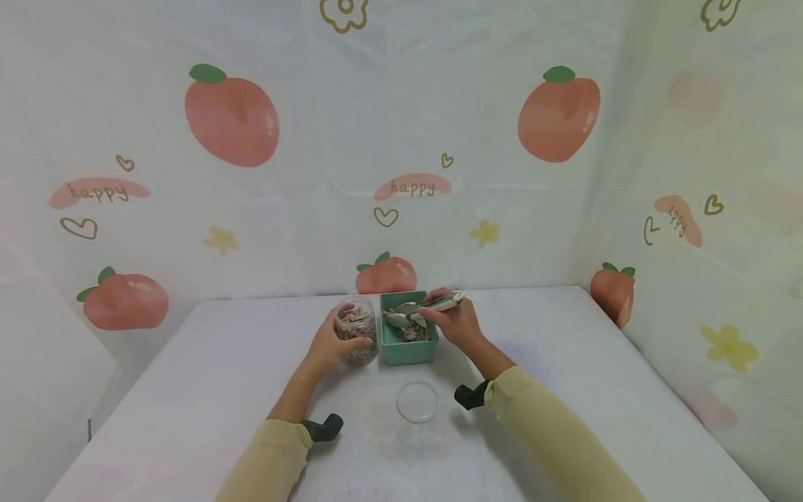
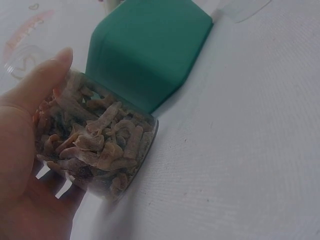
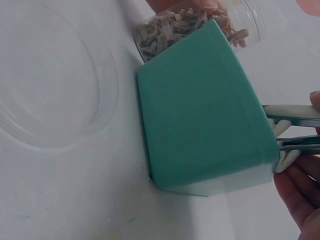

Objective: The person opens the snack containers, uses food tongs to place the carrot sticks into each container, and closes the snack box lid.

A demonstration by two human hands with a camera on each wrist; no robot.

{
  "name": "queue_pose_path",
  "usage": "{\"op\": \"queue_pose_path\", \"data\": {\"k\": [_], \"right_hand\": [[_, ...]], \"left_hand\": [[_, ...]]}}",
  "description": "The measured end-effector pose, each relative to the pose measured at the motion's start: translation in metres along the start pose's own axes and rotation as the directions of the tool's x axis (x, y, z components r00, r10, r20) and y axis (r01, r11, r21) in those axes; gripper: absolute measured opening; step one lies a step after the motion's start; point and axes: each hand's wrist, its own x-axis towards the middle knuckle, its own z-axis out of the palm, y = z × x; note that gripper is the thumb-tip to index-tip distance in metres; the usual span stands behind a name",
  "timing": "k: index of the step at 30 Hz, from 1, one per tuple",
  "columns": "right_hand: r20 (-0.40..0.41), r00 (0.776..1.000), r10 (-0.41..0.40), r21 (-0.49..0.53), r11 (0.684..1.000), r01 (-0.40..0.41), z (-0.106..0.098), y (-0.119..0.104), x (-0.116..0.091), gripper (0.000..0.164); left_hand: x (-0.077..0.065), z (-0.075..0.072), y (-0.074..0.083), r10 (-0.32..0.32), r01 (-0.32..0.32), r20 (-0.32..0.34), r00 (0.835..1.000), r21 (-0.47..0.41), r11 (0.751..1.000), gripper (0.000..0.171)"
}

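My left hand [image 1: 332,343] grips a clear jar [image 2: 100,135], thumb on one side and fingers round the other. Brownish dried strips fill most of the jar, which stands on the table just left of a green box [image 1: 409,354]. In my right hand [image 1: 456,322] is a pair of tongs [image 1: 447,302], its grey-white ends reaching down into the box. More of the dried strips [image 1: 415,333] lie inside there, under the tongs' ends. From the right wrist view, the box wall hides those ends and shows only the tongs' arms above the rim.
A clear round lid [image 1: 417,402] lies on the white table [image 1: 376,446] in front of the box. Behind the table hangs a white cloth [image 1: 301,230] printed with peaches, and another side of it borders the right edge.
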Motion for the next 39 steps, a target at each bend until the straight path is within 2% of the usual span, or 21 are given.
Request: {"op": "queue_pose_path", "data": {"k": [6, 18, 23, 39], "right_hand": [[-0.027, 0.999, 0.029, 0.000, 1.000, -0.029, -0.001, -0.001, -0.002, 0.016], [-0.071, 0.997, -0.011, 0.056, 0.998, 0.015, -0.014, -0.006, 0.002, 0.013], [-0.077, 0.997, -0.014, 0.035, 0.999, 0.017, -0.021, -0.014, 0.002, 0.013], [-0.091, 0.987, -0.132, 0.090, 0.986, 0.140, -0.036, -0.048, 0.008, 0.017]], "left_hand": [[0.000, 0.000, 0.000, 0.002, -0.002, 0.006, 1.000, -0.003, 1.000, 0.088], [0.000, 0.000, 0.002, 0.018, -0.018, 0.008, 1.000, -0.012, 1.000, 0.089], [-0.001, -0.001, 0.001, 0.019, -0.019, 0.007, 1.000, -0.014, 1.000, 0.088], [-0.001, 0.000, 0.001, -0.005, 0.005, 0.015, 1.000, -0.011, 1.000, 0.091]]}}
